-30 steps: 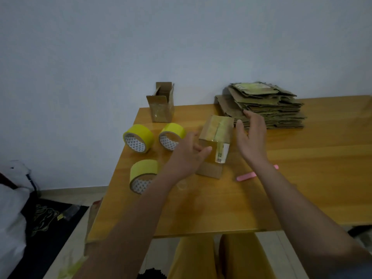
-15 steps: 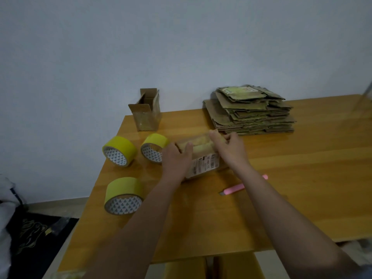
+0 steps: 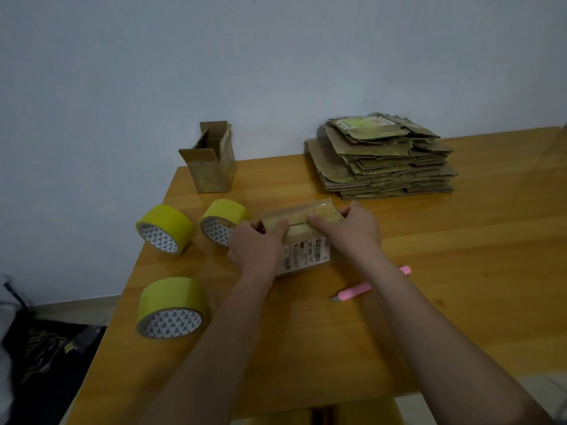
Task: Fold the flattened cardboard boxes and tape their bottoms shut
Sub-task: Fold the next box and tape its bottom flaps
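Wooden table (image 3: 460, 271): left hand (image 3: 256, 250) and right hand (image 3: 349, 233) grip box (image 3: 302, 240) ends, long axis left-right, flaps pressed.

Three tape rolls (image 3: 167, 228) (image 3: 225, 221) (image 3: 170, 306) crowd the left side of the desk (image 3: 460, 286), with narrow gaps between them. An open box (image 3: 211, 167) stands at the far left corner, and a cardboard stack (image 3: 386, 157) blocks the far middle. A pink cutter (image 3: 356, 293) lies under the right forearm. The desk's right side and near edge lie open.
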The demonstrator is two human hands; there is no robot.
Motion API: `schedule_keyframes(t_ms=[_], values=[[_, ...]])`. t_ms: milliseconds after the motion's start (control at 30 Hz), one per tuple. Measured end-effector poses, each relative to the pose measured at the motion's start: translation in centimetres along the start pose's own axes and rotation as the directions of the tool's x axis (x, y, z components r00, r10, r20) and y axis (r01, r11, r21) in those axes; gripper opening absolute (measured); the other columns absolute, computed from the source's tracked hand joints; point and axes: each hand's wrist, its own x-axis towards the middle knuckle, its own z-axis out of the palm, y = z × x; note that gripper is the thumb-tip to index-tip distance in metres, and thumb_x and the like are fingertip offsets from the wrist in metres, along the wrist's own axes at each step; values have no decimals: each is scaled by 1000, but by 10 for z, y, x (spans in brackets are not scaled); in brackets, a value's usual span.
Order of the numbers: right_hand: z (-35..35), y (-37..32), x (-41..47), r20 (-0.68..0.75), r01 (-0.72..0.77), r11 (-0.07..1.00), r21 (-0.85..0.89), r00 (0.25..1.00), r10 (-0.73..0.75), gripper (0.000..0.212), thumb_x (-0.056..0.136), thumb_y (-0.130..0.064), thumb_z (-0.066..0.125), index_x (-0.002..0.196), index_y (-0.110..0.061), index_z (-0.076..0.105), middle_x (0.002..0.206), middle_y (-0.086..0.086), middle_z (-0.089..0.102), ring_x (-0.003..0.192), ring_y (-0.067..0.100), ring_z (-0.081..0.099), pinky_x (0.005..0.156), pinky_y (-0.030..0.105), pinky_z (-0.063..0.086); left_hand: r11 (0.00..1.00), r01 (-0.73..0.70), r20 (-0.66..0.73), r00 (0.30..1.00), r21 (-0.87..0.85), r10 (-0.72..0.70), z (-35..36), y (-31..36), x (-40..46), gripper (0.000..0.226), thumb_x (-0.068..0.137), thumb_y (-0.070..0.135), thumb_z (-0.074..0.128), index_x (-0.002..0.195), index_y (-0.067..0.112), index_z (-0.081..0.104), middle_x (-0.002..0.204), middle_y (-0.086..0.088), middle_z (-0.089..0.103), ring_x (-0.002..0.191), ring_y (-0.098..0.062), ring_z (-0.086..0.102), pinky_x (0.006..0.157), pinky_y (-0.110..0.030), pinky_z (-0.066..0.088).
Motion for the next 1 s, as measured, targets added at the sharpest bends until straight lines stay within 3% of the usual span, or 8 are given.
schedule_keyframes(t_ms=[200,433,533,633,700,767,900,1000], values=[[-9,11,3,-61,92,981,169,995,-82,32,83,-49,69,72,-20,62,78,-2,68,78,16,65,79,44,56,975,-5,16,1000,-222,9,-3,-8,1,31,83,35,75,99,8,75,81,3,67,81,-16,67,80,-39,59],[-13,15,-4,-107,144,953,268,987,-119,39,94,-35,60,62,-12,60,68,9,63,70,29,62,70,46,52,956,8,72,997,-293,14,-10,-10,-2,31,93,32,64,105,6,75,86,-2,71,84,-18,67,79,-38,59],[-14,17,-5,-101,208,961,181,976,-193,32,97,-37,55,79,-12,67,79,7,68,76,25,63,69,42,52,947,-41,87,994,-319,72,-15,-12,-6,30,96,26,60,115,5,71,101,-3,71,92,-14,64,80,-29,56],[-10,19,-13,-189,343,930,133,930,-316,30,97,-35,57,122,-20,65,109,-10,66,97,7,59,81,28,51,933,-127,131,975,-336,179,-17,-14,-16,40,97,21,58,135,9,55,127,-1,61,112,-12,58,96,-31,52],[-7,22,-14,-219,386,915,115,909,-356,33,99,-35,53,127,-21,64,109,-11,69,89,5,61,72,22,50,943,-171,178,957,-286,228,-18,-14,-18,43,99,23,53,141,10,48,128,5,58,113,-9,55,97,-27,50],[-7,24,-13,-170,375,924,70,918,-359,34,102,-37,46,122,-21,68,85,-14,69,65,6,57,52,18,38,954,-173,229,946,-243,230,-21,-13,-17,41,102,25,48,139,9,50,115,14,60,101,-1,55,90,-21,49],[-14,22,-11,-46,313,949,-30,948,-314,44,103,-43,38,74,-20,63,60,-6,55,54,14,49,50,24,31,973,-127,330,926,-193,186,-28,-8,-12,35,104,23,42,129,5,59,84,25,47,75,7,49,63,-5,45],[-22,16,-17,37,273,962,-4,961,-273,48,102,-45,39,72,-15,62,66,4,61,61,21,56,55,34,43,986,-113,374,915,-122,152,-31,-4,-6,29,102,23,48,112,4,67,92,4,66,85,-10,64,77,-24,57]])
